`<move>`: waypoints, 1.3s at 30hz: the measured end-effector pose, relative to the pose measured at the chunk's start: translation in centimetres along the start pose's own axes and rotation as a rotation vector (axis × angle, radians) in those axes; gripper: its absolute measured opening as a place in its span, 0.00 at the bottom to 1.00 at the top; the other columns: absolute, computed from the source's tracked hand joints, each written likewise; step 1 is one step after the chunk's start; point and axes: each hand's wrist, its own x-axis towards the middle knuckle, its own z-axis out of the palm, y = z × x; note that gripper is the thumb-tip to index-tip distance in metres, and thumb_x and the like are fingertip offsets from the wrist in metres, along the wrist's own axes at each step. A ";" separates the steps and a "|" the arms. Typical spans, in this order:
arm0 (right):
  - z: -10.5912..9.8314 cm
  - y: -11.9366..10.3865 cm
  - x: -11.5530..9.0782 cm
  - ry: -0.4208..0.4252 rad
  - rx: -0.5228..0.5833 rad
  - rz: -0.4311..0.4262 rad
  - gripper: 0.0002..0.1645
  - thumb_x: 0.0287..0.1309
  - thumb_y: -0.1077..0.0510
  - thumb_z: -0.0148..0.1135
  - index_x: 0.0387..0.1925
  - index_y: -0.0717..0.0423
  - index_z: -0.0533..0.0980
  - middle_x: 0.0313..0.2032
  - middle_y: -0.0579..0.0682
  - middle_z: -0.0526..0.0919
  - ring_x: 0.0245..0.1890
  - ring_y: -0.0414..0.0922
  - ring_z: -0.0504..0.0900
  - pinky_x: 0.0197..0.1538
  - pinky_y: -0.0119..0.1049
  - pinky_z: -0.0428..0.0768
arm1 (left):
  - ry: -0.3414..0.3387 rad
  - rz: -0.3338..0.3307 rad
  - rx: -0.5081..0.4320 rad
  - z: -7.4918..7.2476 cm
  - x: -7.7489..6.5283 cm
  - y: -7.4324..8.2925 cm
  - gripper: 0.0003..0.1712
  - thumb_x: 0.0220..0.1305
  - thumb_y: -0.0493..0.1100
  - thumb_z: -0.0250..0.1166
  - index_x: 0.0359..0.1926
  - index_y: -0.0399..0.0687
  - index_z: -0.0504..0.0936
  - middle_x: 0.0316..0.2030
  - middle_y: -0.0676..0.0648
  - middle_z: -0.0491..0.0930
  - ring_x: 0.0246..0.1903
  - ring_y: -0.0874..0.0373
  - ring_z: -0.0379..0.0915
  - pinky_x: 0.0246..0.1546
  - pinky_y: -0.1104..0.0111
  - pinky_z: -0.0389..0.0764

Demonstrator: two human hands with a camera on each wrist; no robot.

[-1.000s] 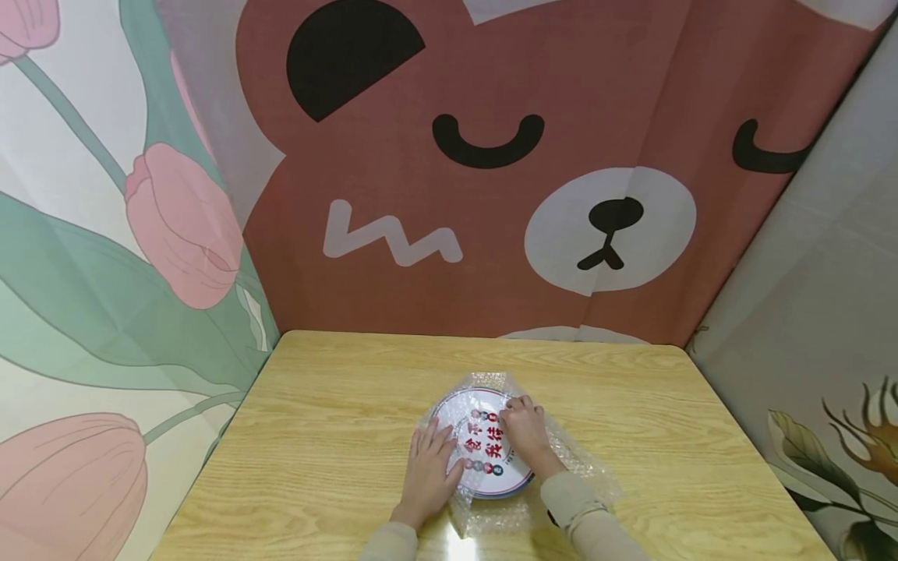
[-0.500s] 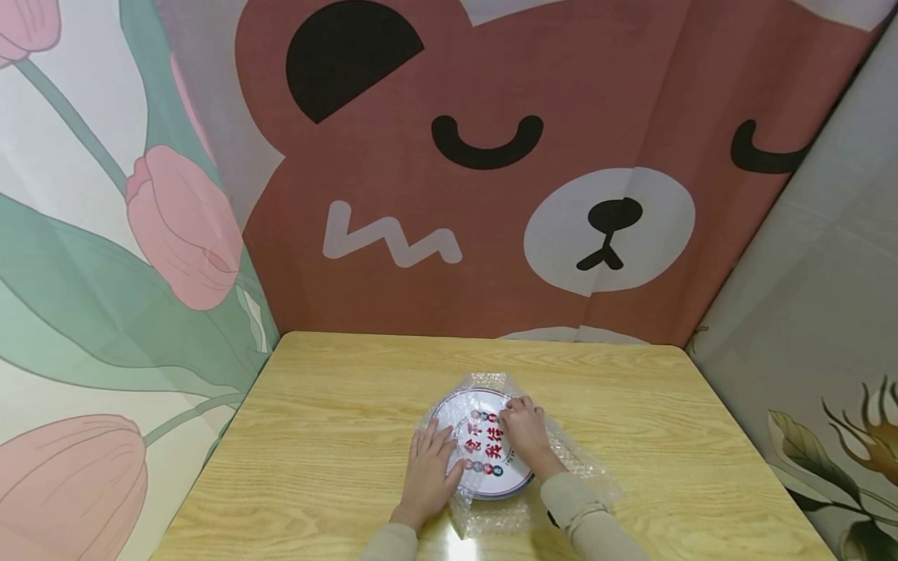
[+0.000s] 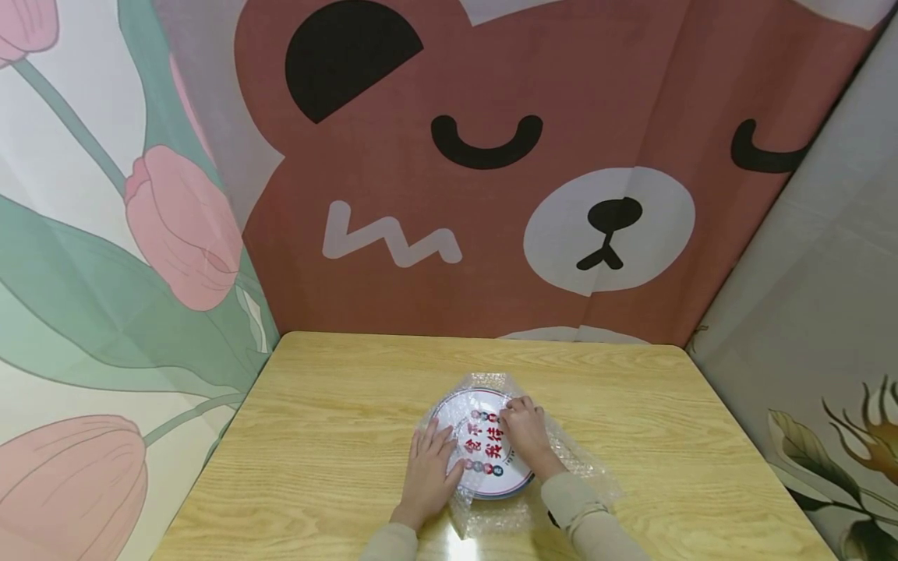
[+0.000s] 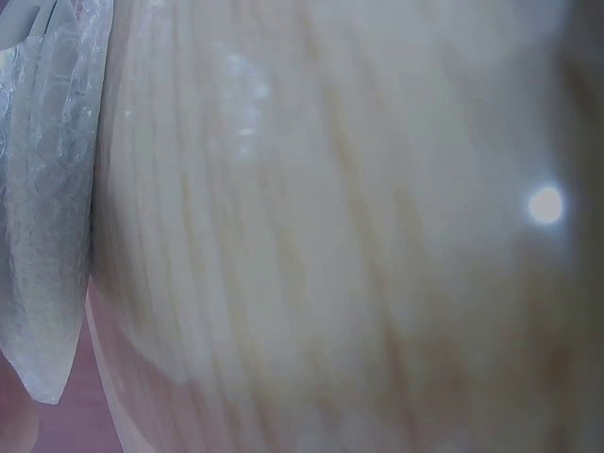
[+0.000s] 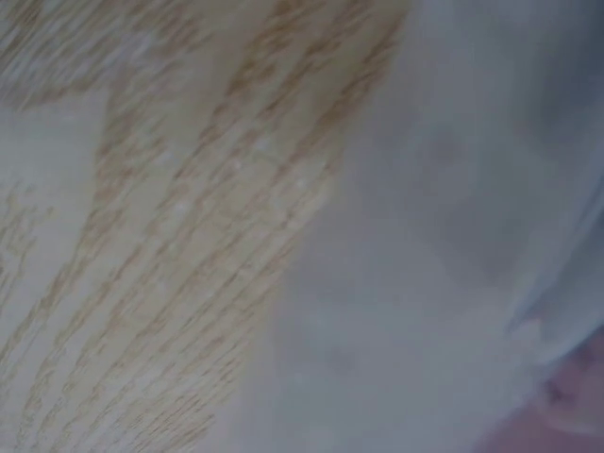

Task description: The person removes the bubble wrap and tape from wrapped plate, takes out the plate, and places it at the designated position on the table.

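A round white plate (image 3: pixel 517 467) with red characters and a blue rim lies on a sheet of bubble wrap (image 3: pixel 494 516). Part of the wrap is folded over the plate's left side. My left hand (image 3: pixel 429 466) rests there with fingers spread, pressing the wrap down. At the plate's upper right, my right hand (image 3: pixel 528 433) has its fingers curled in and pinches the wrap's edge, though its fingertips are partly hidden. The left wrist view has the wrapped edge of bubble wrap (image 4: pixel 47 208) at its left. Blurred translucent bubble wrap (image 5: pixel 377 283) crosses the right wrist view.
Beneath everything is a wood-grain table (image 3: pixel 337 421). A loose flap of wrap spreads rightward past my right forearm. Behind the table hangs a brown bear-print cloth (image 3: pixel 491 296), with a tulip-print cloth (image 3: pixel 84 327) on the left and a grey one (image 3: pixel 828 312) on the right.
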 end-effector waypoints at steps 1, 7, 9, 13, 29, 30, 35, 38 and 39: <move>0.0 0.0 0.0 -0.001 0.003 0.001 0.02 0.43 0.60 0.66 0.21 0.53 0.79 0.30 0.50 0.78 0.35 0.49 0.73 0.31 0.45 0.72 | 0.002 0.001 -0.001 0.0 0.0 0.0 0.22 0.59 0.54 0.53 0.46 0.44 0.79 0.55 0.47 0.69 0.63 0.48 0.48 0.61 0.51 0.42; 0.0 0.0 0.1 0.002 0.047 0.033 0.02 0.43 0.61 0.66 0.21 0.55 0.80 0.29 0.51 0.79 0.34 0.49 0.74 0.30 0.44 0.74 | 0.008 0.003 -0.005 0.1 0.0 -0.1 0.22 0.58 0.53 0.53 0.45 0.44 0.79 0.55 0.47 0.70 0.63 0.48 0.48 0.61 0.51 0.42; -0.1 0.0 0.2 0.002 0.060 0.045 0.02 0.43 0.61 0.67 0.22 0.55 0.80 0.29 0.51 0.79 0.33 0.48 0.74 0.30 0.43 0.74 | 0.007 0.002 -0.005 0.1 0.0 -0.1 0.22 0.58 0.53 0.53 0.45 0.44 0.79 0.55 0.47 0.69 0.63 0.48 0.47 0.61 0.51 0.42; -0.1 0.1 0.3 -0.018 0.057 0.051 0.03 0.43 0.61 0.67 0.22 0.55 0.80 0.29 0.50 0.79 0.33 0.47 0.75 0.30 0.42 0.75 | 0.002 0.000 -0.004 0.0 0.0 -0.1 0.22 0.58 0.54 0.53 0.45 0.44 0.79 0.55 0.47 0.70 0.63 0.48 0.47 0.61 0.51 0.43; 0.0 0.3 0.0 0.000 0.050 0.009 0.07 0.38 0.62 0.68 0.25 0.56 0.79 0.31 0.51 0.78 0.34 0.49 0.74 0.32 0.46 0.74 | 0.001 -0.002 -0.004 0.0 0.1 0.0 0.22 0.59 0.54 0.53 0.46 0.44 0.79 0.56 0.47 0.69 0.64 0.48 0.47 0.61 0.51 0.43; 0.0 0.3 0.0 -0.004 0.047 0.008 0.07 0.37 0.62 0.68 0.25 0.56 0.79 0.31 0.51 0.78 0.35 0.49 0.74 0.32 0.46 0.74 | -0.002 -0.004 -0.004 0.0 0.1 0.0 0.22 0.59 0.54 0.52 0.46 0.44 0.79 0.56 0.47 0.69 0.64 0.48 0.47 0.61 0.51 0.42; 0.1 0.5 -0.1 0.004 0.049 -0.005 0.08 0.36 0.64 0.68 0.25 0.56 0.79 0.31 0.51 0.77 0.35 0.48 0.73 0.32 0.45 0.73 | -0.010 -0.007 -0.007 0.0 0.1 0.0 0.22 0.59 0.54 0.52 0.46 0.44 0.78 0.56 0.47 0.69 0.64 0.48 0.47 0.61 0.51 0.42; 0.2 0.6 -0.2 0.034 0.062 -0.021 0.08 0.36 0.65 0.67 0.25 0.57 0.79 0.31 0.52 0.78 0.34 0.48 0.74 0.31 0.45 0.73 | -0.011 -0.009 -0.012 -0.1 0.0 0.0 0.22 0.59 0.54 0.52 0.46 0.44 0.78 0.56 0.47 0.69 0.64 0.48 0.47 0.61 0.51 0.42; 0.3 0.7 -0.3 0.044 0.064 -0.025 0.08 0.35 0.66 0.67 0.25 0.57 0.79 0.31 0.52 0.78 0.34 0.48 0.74 0.31 0.45 0.73 | -0.011 -0.009 -0.013 -0.1 0.0 0.0 0.22 0.59 0.54 0.53 0.46 0.44 0.79 0.56 0.47 0.69 0.64 0.48 0.47 0.62 0.51 0.42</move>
